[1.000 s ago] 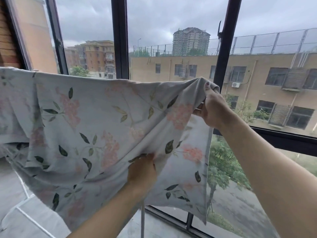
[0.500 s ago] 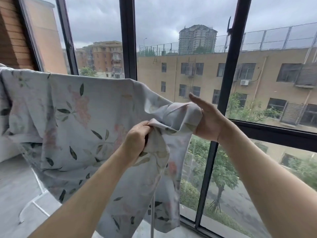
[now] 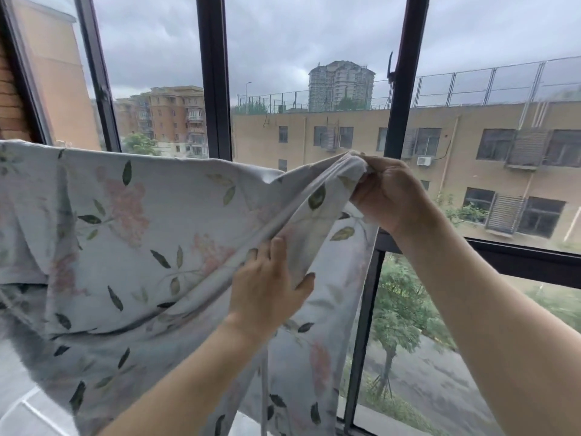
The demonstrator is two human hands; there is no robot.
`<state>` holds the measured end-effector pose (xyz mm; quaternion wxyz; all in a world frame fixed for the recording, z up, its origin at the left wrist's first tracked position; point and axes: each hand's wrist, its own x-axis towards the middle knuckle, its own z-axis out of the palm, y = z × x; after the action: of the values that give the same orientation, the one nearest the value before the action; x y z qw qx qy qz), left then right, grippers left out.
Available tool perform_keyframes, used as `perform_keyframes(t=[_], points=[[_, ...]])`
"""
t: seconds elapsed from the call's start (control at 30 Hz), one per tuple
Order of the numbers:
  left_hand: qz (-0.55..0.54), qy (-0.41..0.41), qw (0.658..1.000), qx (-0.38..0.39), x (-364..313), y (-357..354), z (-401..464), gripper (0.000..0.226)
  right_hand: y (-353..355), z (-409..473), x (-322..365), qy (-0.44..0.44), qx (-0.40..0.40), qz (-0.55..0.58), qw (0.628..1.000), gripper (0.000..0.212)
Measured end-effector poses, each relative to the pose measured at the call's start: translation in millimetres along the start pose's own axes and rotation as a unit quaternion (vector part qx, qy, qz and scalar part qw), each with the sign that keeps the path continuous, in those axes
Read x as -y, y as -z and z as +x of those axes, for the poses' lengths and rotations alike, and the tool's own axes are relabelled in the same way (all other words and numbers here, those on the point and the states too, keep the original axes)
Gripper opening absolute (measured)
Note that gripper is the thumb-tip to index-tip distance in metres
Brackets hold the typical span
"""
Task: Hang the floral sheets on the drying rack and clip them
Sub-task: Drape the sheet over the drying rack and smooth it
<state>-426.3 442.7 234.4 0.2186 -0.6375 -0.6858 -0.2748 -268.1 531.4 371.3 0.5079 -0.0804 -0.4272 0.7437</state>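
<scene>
A pale blue floral sheet (image 3: 135,234) with pink blossoms and dark green leaves hangs spread across the left and middle of the view, its top edge draped over a line or bar that the cloth hides. My right hand (image 3: 390,196) grips the sheet's bunched upper right corner and holds it up in front of the window. Lower down, my left hand (image 3: 267,284) holds a fold of the cloth, thumb on the near side and fingers curled behind it. A thin white upright of the drying rack (image 3: 264,401) shows below the sheet. No clip is visible.
Tall black window frames (image 3: 213,77) stand right behind the sheet, with a horizontal black rail (image 3: 518,259) at the right. Outside are buildings, trees and a road far below. A light tiled floor (image 3: 19,413) shows at the bottom left.
My right hand has gone from lying flat against the bunched corner to gripping it and lifting it higher. My left hand has let go near the top and taken a fold lower down.
</scene>
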Motion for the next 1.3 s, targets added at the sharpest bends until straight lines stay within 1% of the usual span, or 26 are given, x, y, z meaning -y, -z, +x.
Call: perform_keyframes(t=[0.03,0.07,0.1,0.17,0.2,0.27,0.33,0.37,0.43,0.47,0.5,0.6,0.67,0.73,0.8,0.83,0.87,0.93,0.97,1.0,1.07,1.13,1.17,1.2,1.23,1.3], points=[[0.012,-0.025,0.999,-0.028,-6.7,-4.2,0.4,0.063,-1.3,-0.9,-1.3,-0.001,-0.014,-0.003,1.000,0.023],[0.032,-0.048,0.998,-0.024,-12.8,-9.8,1.3,0.057,-3.5,-2.5,-3.2,-0.002,-0.023,-0.002,1.000,0.022],[0.041,-0.052,0.998,0.009,-17.1,-13.2,0.6,0.052,-6.1,-3.7,-5.3,-0.004,-0.035,-0.002,0.999,0.021],[0.074,-0.006,0.994,0.080,-15.8,-14.5,1.7,0.036,-7.8,-4.7,-7.5,-0.002,-0.067,0.000,0.998,0.021],[0.098,0.022,0.990,0.100,-8.9,-16.7,2.2,0.031,-6.5,-4.4,-6.3,0.002,-0.085,0.009,0.996,0.023],[0.120,0.032,0.988,0.093,4.5,-17.2,0.1,0.029,-1.2,-5.1,-1.6,0.010,-0.117,0.027,0.993,0.024],[0.136,0.008,0.989,0.059,6.9,-11.3,-3.8,0.029,4.2,-5.5,1.2,0.008,-0.125,0.041,0.991,0.023],[0.142,-0.003,0.988,0.058,2.8,-8.1,-3.4,0.035,5.4,-5.1,1.4,0.006,-0.124,0.051,0.991,0.022],[0.157,0.001,0.984,0.079,-8.7,-9.0,0.0,0.057,4.3,-4.5,-1.1,-0.003,-0.118,0.071,0.990,0.019],[0.159,0.011,0.983,0.088,-13.5,-14.3,3.8,0.065,2.9,-4.5,-2.2,-0.007,-0.111,0.078,0.991,0.019],[0.152,0.019,0.984,0.089,-17.7,-17.4,7.2,0.066,0.6,-5.4,-2.6,-0.010,-0.104,0.084,0.991,0.019],[0.152,0.034,0.982,0.103,-19.3,-12.6,14.9,0.044,-2.0,-8.6,-1.7,-0.005,-0.104,0.085,0.991,0.026],[0.143,0.027,0.982,0.117,-13.8,0.7,16.4,0.036,-0.9,-8.4,-0.7,-0.001,-0.106,0.083,0.991,0.027],[0.076,-0.025,0.990,0.117,-9.4,21.7,18.4,0.033,2.1,-9.6,3.3,0.004,-0.089,0.099,0.991,0.024],[-0.039,-0.091,0.985,0.140,-9.2,49.6,20.3,0.036,8.2,-12.3,6.3,-0.003,-0.031,0.068,0.997,0.010],[-0.101,-0.100,0.978,0.151,-10.1,63.8,23.9,0.037,12.9,-14.9,7.3,-0.014,0.000,0.030,0.999,0.017],[-0.176,-0.088,0.969,0.147,-12.0,76.7,31.3,0.036,21.0,-17.0,8.1,-0.027,0.030,-0.011,0.999,0.037],[-0.311,-0.024,0.942,0.125,-14.6,99.9,52.7,0.034,38.1,-22.1,4.1,-0.050,0.057,-0.061,0.995,0.076],[-0.354,0.007,0.927,0.124,-16.6,110.9,63.5,0.033,45.0,-25.3,-1.4,-0.058,0.052,-0.077,0.994,0.090],[-0.386,0.029,0.913,0.129,-18.5,119.5,73.6,0.032,48.9,-31.0,-9.9,-0.066,0.046,-0.098,0.992,0.098],[-0.425,0.034,0.893,0.143,-26.2,130.1,93.4,0.033,50.6,-43.8,-29.0,-0.091,0.037,-0.177,0.979,0.103],[-0.444,0.009,0.885,0.138,-39.0,134.5,110.3,0.034,52.9,-54.2,-52.0,-0.124,0.067,-0.289,0.947,0.096],[-0.461,-0.003,0.877,0.134,-46.5,135.2,117.4,0.035,51.8,-59.8,-63.3,-0.140,0.095,-0.347,0.923,0.086],[-0.475,-0.014,0.870,0.133,-54.0,137.0,124.5,0.036,49.6,-63.8,-73.3,-0.153,0.118,-0.390,0.900,0.073],[-0.481,-0.022,0.866,0.131,-60.7,137.5,130.8,0.038,45.1,-66.4,-81.4,-0.163,0.129,-0.414,0.886,0.058],[-0.467,-0.036,0.874,0.128,-67.9,137.6,142.2,0.040,30.8,-66.6,-90.4,-0.150,0.097,-0.432,0.884,0.022]])
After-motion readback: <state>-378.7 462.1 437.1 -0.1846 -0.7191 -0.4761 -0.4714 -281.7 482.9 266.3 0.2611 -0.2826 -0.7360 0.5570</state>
